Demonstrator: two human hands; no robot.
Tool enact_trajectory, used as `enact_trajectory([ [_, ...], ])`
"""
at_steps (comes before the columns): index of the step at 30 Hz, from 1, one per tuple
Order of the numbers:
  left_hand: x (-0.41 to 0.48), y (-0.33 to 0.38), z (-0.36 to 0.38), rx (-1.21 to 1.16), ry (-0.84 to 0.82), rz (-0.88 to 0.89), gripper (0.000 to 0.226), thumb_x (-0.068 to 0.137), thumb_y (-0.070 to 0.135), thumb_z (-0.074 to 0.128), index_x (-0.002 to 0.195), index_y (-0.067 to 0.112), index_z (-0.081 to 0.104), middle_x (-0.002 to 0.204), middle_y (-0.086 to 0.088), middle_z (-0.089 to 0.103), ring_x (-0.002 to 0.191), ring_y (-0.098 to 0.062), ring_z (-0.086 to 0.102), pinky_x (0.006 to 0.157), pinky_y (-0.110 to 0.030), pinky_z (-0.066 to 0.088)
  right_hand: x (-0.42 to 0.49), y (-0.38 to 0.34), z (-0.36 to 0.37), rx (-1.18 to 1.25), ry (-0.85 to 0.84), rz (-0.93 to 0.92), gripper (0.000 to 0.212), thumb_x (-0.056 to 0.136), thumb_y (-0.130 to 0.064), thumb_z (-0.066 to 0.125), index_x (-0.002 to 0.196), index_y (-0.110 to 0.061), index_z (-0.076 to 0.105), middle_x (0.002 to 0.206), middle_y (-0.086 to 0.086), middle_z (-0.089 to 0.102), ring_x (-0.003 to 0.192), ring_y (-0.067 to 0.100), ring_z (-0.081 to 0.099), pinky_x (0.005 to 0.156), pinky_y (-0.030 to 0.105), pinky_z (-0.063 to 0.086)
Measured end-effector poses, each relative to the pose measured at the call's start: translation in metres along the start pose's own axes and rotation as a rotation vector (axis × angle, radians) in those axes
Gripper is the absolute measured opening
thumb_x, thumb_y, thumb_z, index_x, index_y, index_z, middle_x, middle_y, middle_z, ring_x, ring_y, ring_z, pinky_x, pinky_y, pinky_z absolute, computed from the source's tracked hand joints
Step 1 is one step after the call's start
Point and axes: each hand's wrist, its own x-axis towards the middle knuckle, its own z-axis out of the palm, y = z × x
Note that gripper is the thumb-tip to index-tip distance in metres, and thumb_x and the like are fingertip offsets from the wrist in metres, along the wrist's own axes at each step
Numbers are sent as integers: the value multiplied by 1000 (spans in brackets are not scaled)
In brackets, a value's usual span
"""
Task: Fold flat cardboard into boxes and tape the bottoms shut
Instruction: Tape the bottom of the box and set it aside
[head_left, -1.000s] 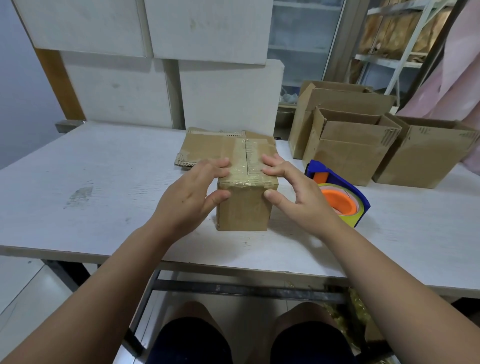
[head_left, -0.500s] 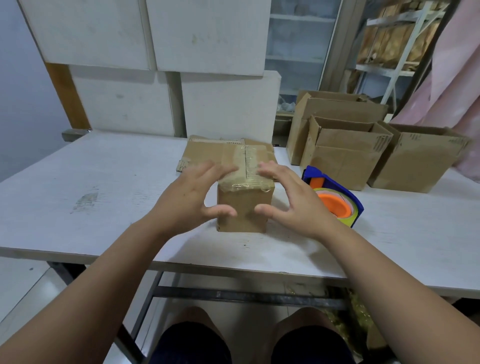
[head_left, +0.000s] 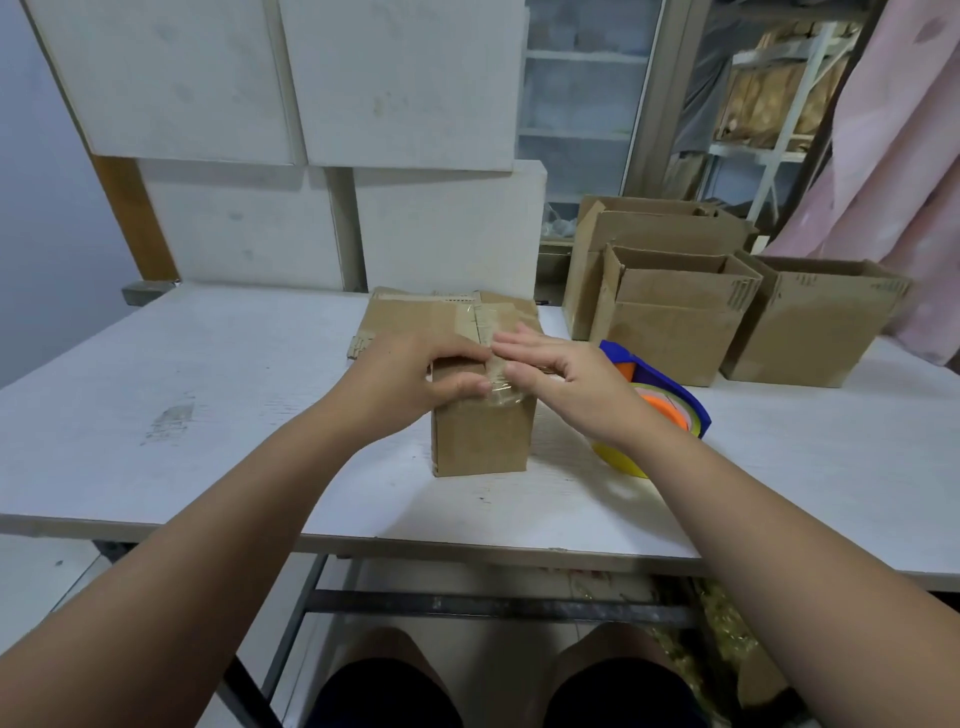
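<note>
Cardboard box (head_left: 480, 441) stood with its bottom turned up on the white surface (head_left: 208, 389), directly in front of the person and between the two hands. A clear tape strip (head_left: 501, 397) ran along the closed flaps, its long axis pointing straight away from the person, and its near end turned down over the front face.

The left hand (head_left: 410, 374) gripped the box's near left top edge, fingers bent over the top and the thumb (head_left: 467, 387) pressed on the front face beside the tape's end. The right hand (head_left: 576, 382) came in from the right with its fingers (head_left: 519, 343) straight and close together, laid across the strip. They seemed to be touching it, though the glare on the tape made that hard to confirm.

Smoothing the strip looked like the step in hand, and the seam lay just beneath both sets of fingers, so either hand could stroke along it. The blue tape dispenser (head_left: 670, 395) sat just right of the box, nearer the right hand. Flat cardboard (head_left: 410, 317) lay behind the box, and the open boxes (head_left: 675, 332) stood at the far right.
</note>
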Motion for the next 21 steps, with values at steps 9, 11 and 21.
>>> enact_trajectory([
  [9,-5,-18,9,75,54,148,45,78,29,74,121,18,65,126,8,61,118,13,37,98,3,21,-2,6,-3,-208,-15,-87,54,86,-38,67,136,-24,53,144,-10,47,139,-3,27,113,14,19],
  [11,-7,-20,15,91,102,178,42,81,30,72,120,17,66,124,8,61,120,13,35,99,1,22,-3,8,-2,-244,5,-114,51,88,-36,65,136,-24,53,144,-11,47,137,-5,26,109,7,16],
  [21,-13,-19,25,12,162,192,41,81,30,63,119,16,66,120,18,55,120,10,39,101,-2,24,-9,16,18,-254,156,-181,51,86,-44,57,133,-23,57,142,-8,50,137,-1,29,109,7,18],
])
